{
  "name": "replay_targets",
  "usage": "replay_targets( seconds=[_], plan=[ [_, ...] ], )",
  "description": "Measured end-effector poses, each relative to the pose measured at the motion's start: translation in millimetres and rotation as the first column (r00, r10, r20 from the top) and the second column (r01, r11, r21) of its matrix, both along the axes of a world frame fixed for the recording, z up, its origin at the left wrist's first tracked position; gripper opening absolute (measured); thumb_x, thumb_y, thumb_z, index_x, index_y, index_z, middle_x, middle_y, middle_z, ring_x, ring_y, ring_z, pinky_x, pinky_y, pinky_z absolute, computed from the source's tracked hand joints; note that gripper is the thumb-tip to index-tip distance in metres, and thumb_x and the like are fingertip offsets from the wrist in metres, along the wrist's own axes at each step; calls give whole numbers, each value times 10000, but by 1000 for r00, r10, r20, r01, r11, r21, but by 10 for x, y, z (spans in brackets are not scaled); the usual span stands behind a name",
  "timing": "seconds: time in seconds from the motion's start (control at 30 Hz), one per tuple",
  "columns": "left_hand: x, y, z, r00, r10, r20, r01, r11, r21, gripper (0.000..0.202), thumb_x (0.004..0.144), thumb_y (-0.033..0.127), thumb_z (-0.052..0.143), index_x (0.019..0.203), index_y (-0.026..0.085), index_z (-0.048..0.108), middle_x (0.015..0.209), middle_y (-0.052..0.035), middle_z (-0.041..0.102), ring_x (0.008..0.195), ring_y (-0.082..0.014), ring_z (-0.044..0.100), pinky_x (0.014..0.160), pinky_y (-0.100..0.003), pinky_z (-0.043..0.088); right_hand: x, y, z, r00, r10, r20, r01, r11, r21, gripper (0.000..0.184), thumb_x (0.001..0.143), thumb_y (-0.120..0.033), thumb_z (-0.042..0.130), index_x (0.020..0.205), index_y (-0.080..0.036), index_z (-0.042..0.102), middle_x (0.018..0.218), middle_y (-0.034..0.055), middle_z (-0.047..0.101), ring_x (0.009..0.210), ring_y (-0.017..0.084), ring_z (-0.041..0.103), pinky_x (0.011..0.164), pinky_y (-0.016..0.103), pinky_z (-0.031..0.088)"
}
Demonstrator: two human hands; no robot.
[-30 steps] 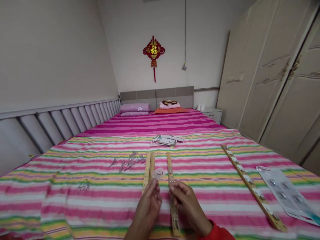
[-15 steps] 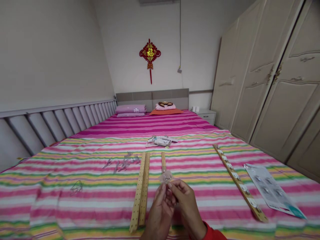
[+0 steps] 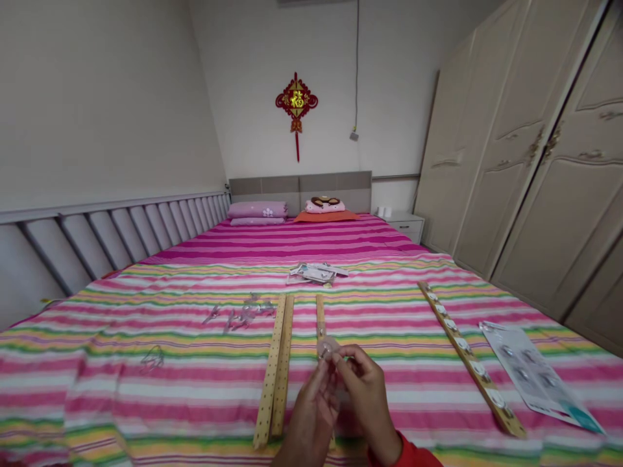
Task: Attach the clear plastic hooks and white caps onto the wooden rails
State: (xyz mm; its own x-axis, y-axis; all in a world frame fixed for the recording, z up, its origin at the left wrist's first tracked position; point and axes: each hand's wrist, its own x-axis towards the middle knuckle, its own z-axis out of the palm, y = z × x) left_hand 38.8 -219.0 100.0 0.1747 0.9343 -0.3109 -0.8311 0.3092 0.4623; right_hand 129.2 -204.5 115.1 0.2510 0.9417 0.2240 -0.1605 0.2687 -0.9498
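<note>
Close together over the middle of the bed, my left hand [image 3: 315, 408] and my right hand [image 3: 364, 386] both pinch a small clear adhesive hook [image 3: 328, 346] with a shiny metal part. Beneath them lies a narrow wooden strip [image 3: 320, 311], partly hidden by the hands; another small metal piece shows on it. To the left, two perforated wooden strips [image 3: 273, 370] lie side by side. Farther left is a loose pile of small clear pieces [image 3: 249, 311], too small to make out exactly.
At right, a wooden strip [image 3: 470, 357] carries a row of white-and-metal pieces, beside a blister pack of hooks [image 3: 538, 376]. Packaging [image 3: 314, 274] lies farther up the striped bed cover [image 3: 204, 395]. A thin clear loop [image 3: 153, 358] rests at left. A rail [image 3: 141, 227] borders the bed.
The hook has turned a little between my fingers and its clear disc faces differently. Both hands remain in nearly the same place. The view has shifted slightly.
</note>
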Motion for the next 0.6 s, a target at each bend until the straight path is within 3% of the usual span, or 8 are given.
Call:
replay_targets(
  seconds=[0.13, 0.27, 0.43, 0.6],
  plan=[
    [-71, 13, 70, 985, 55, -164, -50, 998, 36, 328, 747, 433, 676, 954, 180, 707, 1028, -77, 695, 872, -139, 636, 746, -209, 482, 62, 18, -21, 983, -54, 176, 31, 991, 127, 155, 711, -331, 664, 670, -183, 641, 624, -13, 546, 497, 104, 416, 465, 223, 335],
    [-172, 110, 133, 883, 151, -444, -67, 978, 198, 396, 714, 454, 692, 1021, 204, 685, 1112, -76, 676, 982, -194, 615, 810, -263, 467, 123, 68, -26, 981, 52, 186, -68, 995, 79, 190, 739, -354, 641, 659, -183, 613, 582, -34, 490, 490, 99, 390, 462, 220, 317],
    [-325, 244, 115, 642, 268, -719, 38, 925, 379, 258, 678, 375, 714, 823, 162, 716, 865, -69, 727, 856, -207, 636, 806, -296, 468, 194, 174, -88, 974, 212, 74, -205, 974, -91, 276, 693, -438, 668, 641, -181, 581, 515, -57, 464, 415, 79, 355, 393, 209, 274],
    [-379, 309, -27, 599, 244, -763, 50, 939, 340, 199, 642, 321, 733, 752, 157, 708, 751, -57, 720, 738, -188, 643, 706, -272, 483, 204, 247, -213, 977, 215, -1, -212, 964, -160, 331, 606, -474, 733, 584, -179, 584, 476, -58, 482, 367, 66, 349, 356, 203, 264]
  ],
)
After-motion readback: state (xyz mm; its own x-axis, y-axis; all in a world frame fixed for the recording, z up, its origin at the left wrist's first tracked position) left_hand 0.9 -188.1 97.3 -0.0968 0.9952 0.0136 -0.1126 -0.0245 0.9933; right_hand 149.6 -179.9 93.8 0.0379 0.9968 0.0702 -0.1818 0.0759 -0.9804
